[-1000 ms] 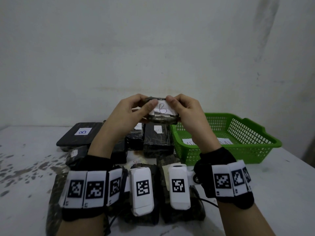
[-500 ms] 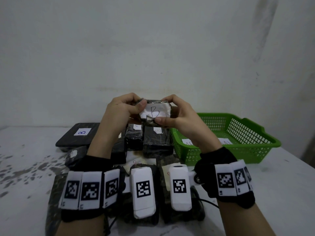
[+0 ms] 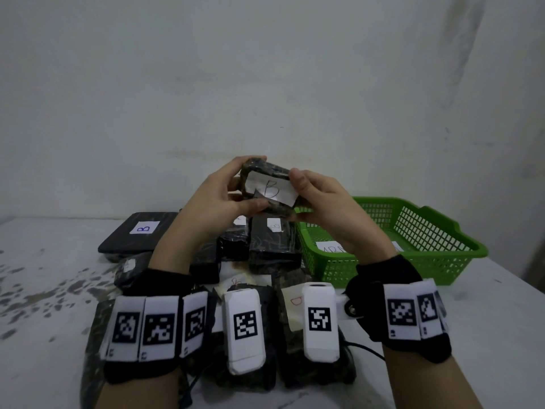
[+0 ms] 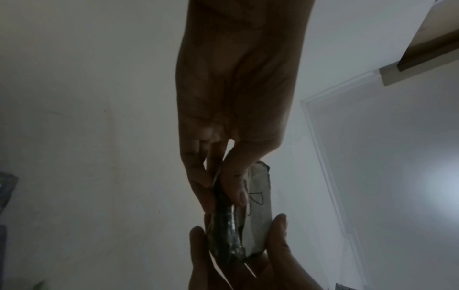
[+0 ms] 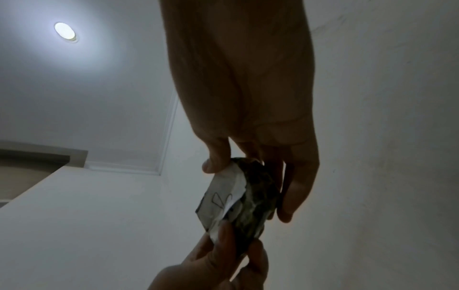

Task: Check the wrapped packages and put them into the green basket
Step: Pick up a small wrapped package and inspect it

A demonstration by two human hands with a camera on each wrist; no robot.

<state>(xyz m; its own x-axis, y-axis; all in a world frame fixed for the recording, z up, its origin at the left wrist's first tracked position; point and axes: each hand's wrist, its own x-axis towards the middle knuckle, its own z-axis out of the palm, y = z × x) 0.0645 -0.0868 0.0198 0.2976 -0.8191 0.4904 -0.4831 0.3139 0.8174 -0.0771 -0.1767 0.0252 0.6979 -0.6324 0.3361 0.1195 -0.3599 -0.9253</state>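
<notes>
Both hands hold a small dark wrapped package (image 3: 269, 187) with a white label marked "B" up in front of the wall, above the pile. My left hand (image 3: 233, 196) grips its left end, thumb under the label and fingers over the top. My right hand (image 3: 306, 193) pinches its right end, thumb on the label's upper corner. The wrist views show the same package (image 4: 238, 225) (image 5: 243, 198) held between thumbs and fingers of both hands. The green basket (image 3: 418, 231) stands at the right on the table, with paper slips lying inside.
Several more dark wrapped packages (image 3: 271, 240) with white labels lie piled on the white table (image 3: 44, 305) below my hands. A flat black one marked "B" (image 3: 138, 231) lies at the back left. A grey wall stands close behind the table.
The package has been turned and tilted between my hands, so its "B" label now faces me more fully. My hands have shifted their grip slightly and risen a little.
</notes>
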